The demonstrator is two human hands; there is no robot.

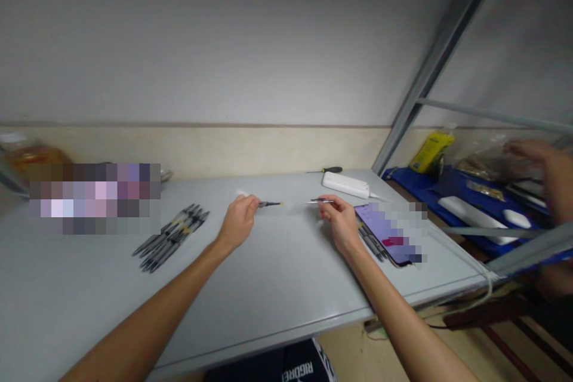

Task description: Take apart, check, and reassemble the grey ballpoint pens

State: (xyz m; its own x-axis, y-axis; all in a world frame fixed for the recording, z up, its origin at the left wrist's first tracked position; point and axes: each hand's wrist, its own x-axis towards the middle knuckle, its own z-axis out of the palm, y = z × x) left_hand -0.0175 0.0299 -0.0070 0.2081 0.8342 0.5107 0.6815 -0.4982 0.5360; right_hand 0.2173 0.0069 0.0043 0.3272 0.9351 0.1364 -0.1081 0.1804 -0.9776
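My left hand [237,224] is closed on a dark pen part [269,204] whose thin, yellowish end points right. Opposite it, the fingers of my right hand [342,224] pinch another slim, dark pen piece [321,200], with a pale, blurred end toward the left. A gap separates the two pieces above the grey table [268,286]. To the left of my left hand lies a pile of grey-black pens [172,239]. More dark pens [373,243] lie beside my right wrist, which partly hides them.
A phone [380,227] with a lit screen lies right of my right hand. Behind are a white power strip [345,185] and a screwdriver [332,170]. Another person's arm [557,173] reaches over a blue surface [403,182] holding a yellow pack [432,149].
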